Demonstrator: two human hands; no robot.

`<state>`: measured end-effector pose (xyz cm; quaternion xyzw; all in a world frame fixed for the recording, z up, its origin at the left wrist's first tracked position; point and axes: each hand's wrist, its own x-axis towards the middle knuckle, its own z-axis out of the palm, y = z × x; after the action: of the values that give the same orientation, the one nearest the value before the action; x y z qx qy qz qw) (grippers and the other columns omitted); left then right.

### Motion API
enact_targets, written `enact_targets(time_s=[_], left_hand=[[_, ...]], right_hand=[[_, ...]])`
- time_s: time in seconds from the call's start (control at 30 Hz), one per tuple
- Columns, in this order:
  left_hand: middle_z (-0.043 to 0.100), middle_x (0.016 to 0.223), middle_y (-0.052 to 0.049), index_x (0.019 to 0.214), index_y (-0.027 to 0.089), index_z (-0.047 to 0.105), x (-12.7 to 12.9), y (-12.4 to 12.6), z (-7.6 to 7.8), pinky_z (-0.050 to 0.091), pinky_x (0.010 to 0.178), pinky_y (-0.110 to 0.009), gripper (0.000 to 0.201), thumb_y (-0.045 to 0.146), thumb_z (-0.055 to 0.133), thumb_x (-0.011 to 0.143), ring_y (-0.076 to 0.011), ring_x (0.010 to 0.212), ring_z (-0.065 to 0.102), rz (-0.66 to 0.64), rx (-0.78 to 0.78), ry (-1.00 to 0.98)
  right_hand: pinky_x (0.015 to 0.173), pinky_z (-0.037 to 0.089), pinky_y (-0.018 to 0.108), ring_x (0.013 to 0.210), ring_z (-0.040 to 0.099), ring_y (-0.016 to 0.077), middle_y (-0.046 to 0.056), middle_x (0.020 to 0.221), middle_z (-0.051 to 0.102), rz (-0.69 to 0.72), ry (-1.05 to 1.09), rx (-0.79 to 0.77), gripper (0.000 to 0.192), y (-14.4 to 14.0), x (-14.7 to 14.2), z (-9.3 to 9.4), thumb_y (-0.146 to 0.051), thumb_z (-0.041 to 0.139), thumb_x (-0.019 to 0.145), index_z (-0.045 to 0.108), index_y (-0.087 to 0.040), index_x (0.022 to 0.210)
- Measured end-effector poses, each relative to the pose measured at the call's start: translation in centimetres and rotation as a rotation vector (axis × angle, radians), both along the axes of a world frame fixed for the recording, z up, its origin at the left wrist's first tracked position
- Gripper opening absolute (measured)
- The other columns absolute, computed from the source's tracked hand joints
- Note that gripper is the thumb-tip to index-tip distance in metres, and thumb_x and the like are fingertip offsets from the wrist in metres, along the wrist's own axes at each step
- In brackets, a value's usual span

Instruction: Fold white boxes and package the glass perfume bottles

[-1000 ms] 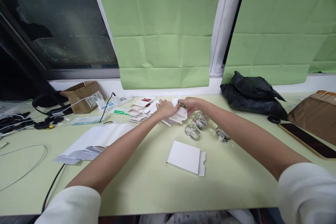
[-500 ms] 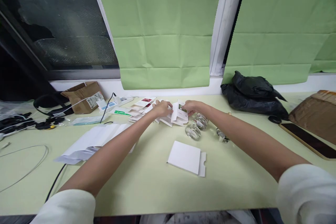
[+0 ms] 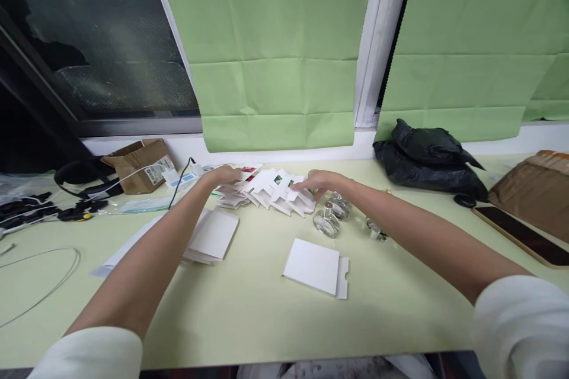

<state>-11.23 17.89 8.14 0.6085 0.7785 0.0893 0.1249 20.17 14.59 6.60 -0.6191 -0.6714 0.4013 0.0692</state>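
Several thin white folded cartons (image 3: 267, 186), some with green or red printed patches, lie overlapped in a row at the back middle. My left hand (image 3: 226, 175) reaches over the row's left end, beside cartons with red print; its fingertips are largely hidden. At the right end, my right hand (image 3: 320, 181) grips the edge of the row, thumb on top and the other fingers partly hidden. Just in front of it stand clear glass bottles (image 3: 326, 222). Closer to me lies a flat white box (image 3: 313, 265) with a notched flap sticking out.
Under my left forearm is a stack of white folded card (image 3: 216, 234). An open brown box (image 3: 138, 166) and cables (image 3: 42, 210) are on the left. To the right lie a black plastic bag (image 3: 427, 160), a phone (image 3: 520, 234) and a brown parcel (image 3: 536, 192).
My left hand has moved left from the middle of the cartons to their left end. The carton held up between both hands now lies in the row. My right hand has shifted slightly left.
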Motion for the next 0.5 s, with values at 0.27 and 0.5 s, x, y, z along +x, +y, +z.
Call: enact_targets(time_s=[0.27, 0.5], left_hand=[[0.064, 0.145, -0.026, 0.110, 0.021, 0.074, -1.9, -0.5, -0.4, 0.059, 0.076, -0.044, 0.072, 0.075, 0.079, 0.062, -0.0453, 0.120, 0.068, 0.027, -0.151, -0.174], [0.056, 0.155, -0.024, 0.120, 0.019, 0.071, -2.0, -0.6, -1.3, 0.061, 0.074, -0.039, 0.072, 0.069, 0.078, 0.069, -0.0436, 0.130, 0.063, 0.045, -0.164, -0.219]], right_hand=[[0.074, 0.065, 0.024, 0.101, 0.076, 0.0237, 0.026, 0.157, 0.050, 0.061, 0.094, -0.059, 0.091, -0.9, -1.7, 0.8, -0.055, 0.095, 0.070, 0.059, -0.009, 0.141], [0.071, 0.067, 0.025, 0.106, 0.073, 0.0257, 0.022, 0.152, 0.055, 0.068, 0.054, -0.010, 0.094, -1.4, -3.7, 0.7, -0.050, 0.099, 0.065, 0.059, -0.010, 0.139]])
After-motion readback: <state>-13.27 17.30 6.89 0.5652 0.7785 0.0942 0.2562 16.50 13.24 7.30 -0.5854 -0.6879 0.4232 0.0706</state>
